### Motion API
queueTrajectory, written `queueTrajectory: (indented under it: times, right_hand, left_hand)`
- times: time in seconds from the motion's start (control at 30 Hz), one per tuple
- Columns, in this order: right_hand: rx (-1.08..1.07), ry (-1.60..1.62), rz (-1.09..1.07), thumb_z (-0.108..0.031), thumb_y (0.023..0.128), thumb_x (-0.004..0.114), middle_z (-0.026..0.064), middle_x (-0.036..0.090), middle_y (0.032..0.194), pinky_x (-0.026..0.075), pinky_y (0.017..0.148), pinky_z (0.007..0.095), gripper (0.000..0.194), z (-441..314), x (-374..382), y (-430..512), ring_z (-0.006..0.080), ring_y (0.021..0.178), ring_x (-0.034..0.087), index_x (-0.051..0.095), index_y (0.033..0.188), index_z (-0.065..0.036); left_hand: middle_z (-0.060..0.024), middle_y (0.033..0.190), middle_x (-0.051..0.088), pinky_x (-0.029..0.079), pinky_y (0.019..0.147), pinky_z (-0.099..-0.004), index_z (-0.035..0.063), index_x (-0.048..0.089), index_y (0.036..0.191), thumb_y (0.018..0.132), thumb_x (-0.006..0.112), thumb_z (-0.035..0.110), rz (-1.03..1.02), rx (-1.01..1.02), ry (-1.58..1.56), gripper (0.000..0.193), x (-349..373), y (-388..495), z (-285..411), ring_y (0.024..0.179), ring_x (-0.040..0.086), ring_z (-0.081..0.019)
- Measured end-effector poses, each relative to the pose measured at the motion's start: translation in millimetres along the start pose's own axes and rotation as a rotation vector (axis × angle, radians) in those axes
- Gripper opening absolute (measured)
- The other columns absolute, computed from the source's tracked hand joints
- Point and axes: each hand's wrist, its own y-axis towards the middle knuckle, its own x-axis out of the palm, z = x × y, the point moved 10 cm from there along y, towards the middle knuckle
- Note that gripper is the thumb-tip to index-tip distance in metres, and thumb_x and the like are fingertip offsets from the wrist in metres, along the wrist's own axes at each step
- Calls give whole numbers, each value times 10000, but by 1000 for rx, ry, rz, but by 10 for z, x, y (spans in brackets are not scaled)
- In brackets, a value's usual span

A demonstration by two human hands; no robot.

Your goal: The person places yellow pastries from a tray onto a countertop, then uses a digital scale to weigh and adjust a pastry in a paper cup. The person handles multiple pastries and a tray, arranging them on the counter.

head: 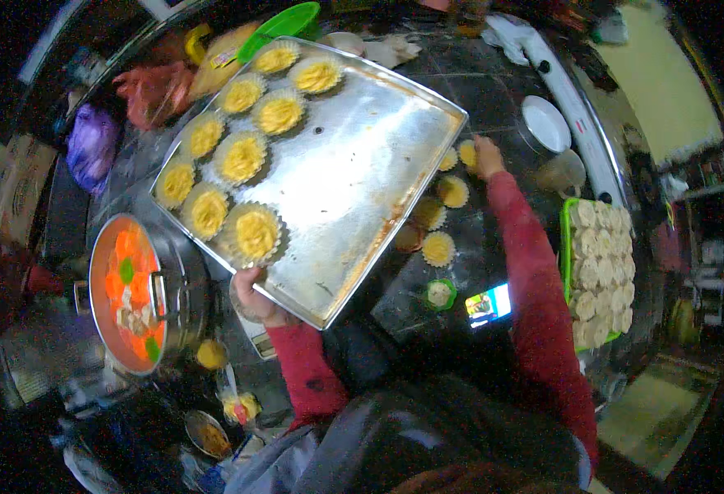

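Note:
My left hand [257, 299] grips the near left edge of a rectangular metal baking tray [349, 185], holding it tilted above the dark tiled floor. Several fluted cups of piped yellow batter [257, 231] stand in two rows along the tray's left side; the rest of its surface is bare and shiny. Beyond the tray's right edge, my right hand [489, 158] is at a yellow batter cup [468, 154] on the floor. Its fingertips are partly hidden, so I cannot tell whether they grip the cup. More yellow cups [438, 249] lie nearby, some partly behind the tray.
A metal pot [183, 290] with orange contents stands at left. To the right are a green tray [565, 247] of pale rounded pieces and a white bowl [546, 123]. A lit phone [488, 305] lies near my right forearm. A green basin [281, 28] is behind the tray.

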Motion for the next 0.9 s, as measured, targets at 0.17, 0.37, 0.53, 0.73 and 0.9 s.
queueTrajectory:
  times: [0.17,0.37,0.53,0.73,0.9]
  right_hand:
    - [188,115,280,-256,534,775,164,494,1050,434,783,389,616,104,-1034,-313,311,924,516,512,1045,-34]
    - [-139,194,773,-301,592,748,162,501,1016,408,824,361,639,-1282,-2743,-914,299,924,505,483,1091,-2]
    - [-536,377,308,-249,599,728,145,502,1045,383,869,340,629,-3070,-2463,-1237,267,997,488,472,1115,5]
    - [-596,394,97,-200,569,687,219,453,1026,377,852,399,686,-3988,-1904,-1422,355,960,443,406,1134,67]
    - [-588,466,107,-166,609,701,254,409,1156,389,888,388,691,-3945,-1966,-1480,372,1074,413,380,1182,46]
  left_hand:
    - [-72,689,518,426,731,-311,44,468,656,673,457,103,35,-54,-48,63,-95,1,-141,698,520,-177]
    - [-203,1125,501,395,904,-399,-88,397,1149,665,412,156,-270,-130,-105,542,371,-62,-83,1034,504,-304]
    - [-205,1130,499,392,915,-401,-77,386,1173,655,405,182,-272,-124,-111,580,486,-101,-24,1038,504,-312]
    - [-208,1092,524,405,900,-405,-92,412,1145,661,408,208,-271,-163,-169,570,429,-92,-85,1006,524,-312]
    - [-184,1081,530,408,882,-384,-67,427,1134,652,418,181,-278,-207,-222,543,382,-70,-147,987,526,-296]
